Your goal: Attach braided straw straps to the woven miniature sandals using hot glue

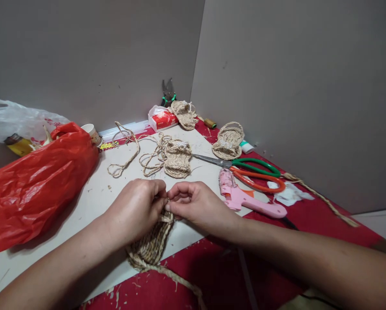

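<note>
A woven straw piece hangs beneath my hands near the white board's front edge, with a braided tail running toward the lower right. My left hand is closed, its thumb and fingers pinching the top end of this piece. Fingertip to fingertip with it, my right hand is also closed in a pinch at the same end. The fingertips hide the exact spot they grip. Just beyond them, a small woven straw piece with loose cord lies on the white board.
Scissors and a pink glue gun lie right of my hands. Two more woven pieces, a red tissue pack and pliers sit farther back. A red plastic bag fills the left side.
</note>
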The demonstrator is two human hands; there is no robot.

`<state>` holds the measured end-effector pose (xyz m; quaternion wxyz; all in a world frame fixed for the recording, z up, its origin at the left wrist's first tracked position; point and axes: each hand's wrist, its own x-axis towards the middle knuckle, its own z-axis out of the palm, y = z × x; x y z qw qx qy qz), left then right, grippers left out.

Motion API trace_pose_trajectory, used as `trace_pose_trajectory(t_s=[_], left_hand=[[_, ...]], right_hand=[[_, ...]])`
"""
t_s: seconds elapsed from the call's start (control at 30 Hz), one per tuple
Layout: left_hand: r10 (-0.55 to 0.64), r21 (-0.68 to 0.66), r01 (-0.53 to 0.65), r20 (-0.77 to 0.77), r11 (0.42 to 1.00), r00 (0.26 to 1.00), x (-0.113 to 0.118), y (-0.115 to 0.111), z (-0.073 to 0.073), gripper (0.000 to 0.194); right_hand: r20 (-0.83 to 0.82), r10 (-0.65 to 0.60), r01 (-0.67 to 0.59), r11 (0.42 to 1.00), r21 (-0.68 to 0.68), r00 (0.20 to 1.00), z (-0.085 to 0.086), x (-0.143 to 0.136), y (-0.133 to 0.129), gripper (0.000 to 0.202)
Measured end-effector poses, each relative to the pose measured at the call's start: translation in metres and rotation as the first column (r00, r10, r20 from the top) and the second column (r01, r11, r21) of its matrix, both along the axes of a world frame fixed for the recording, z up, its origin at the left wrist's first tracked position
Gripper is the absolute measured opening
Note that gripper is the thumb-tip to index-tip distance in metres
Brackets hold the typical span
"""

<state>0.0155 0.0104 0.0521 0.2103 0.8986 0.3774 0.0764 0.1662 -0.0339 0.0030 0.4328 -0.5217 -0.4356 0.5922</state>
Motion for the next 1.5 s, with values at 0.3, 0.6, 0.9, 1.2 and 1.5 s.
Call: trace_pose_trajectory(t_s=[0.3, 0.6, 0.9, 1.2, 1.5], left_hand=[[0.003, 0.088, -0.004, 0.007, 0.996, 1.000, 0.001, -0.007, -0.009, 0.020], [0.021, 0.109, -0.027, 0.056, 0.994, 0.998, 0.002, -0.011, -0.011, 0.022], [-0.021, 0.065, 0.022, -0.011, 0.998, 1.000, 0.003, -0.010, -0.011, 0.025], [-0.050, 0.031, 0.045, 0.151, 0.998, 0.987, -0.009, -0.011, 0.008, 0.014], [0.003, 0.147, -0.050, 0.303, 0.988, 0.953, -0.028, -0.028, 0.000, 0.009]], right_hand=[[0.008, -0.061, 0.061, 0.998, 0.002, 0.998, -0.008, -0.007, -0.002, 0.011], [-0.071, -0.022, 0.017, 0.997, -0.071, 0.997, 0.000, -0.003, -0.009, 0.012], [-0.101, -0.039, 0.032, 0.997, -0.066, 0.994, -0.010, -0.003, -0.007, 0.010], [-0.097, -0.086, 0.086, 0.996, -0.006, 0.992, -0.008, 0.000, -0.005, 0.012], [-0.134, -0.210, 0.214, 0.977, 0.021, 0.969, -0.006, 0.010, -0.005, 0.016]])
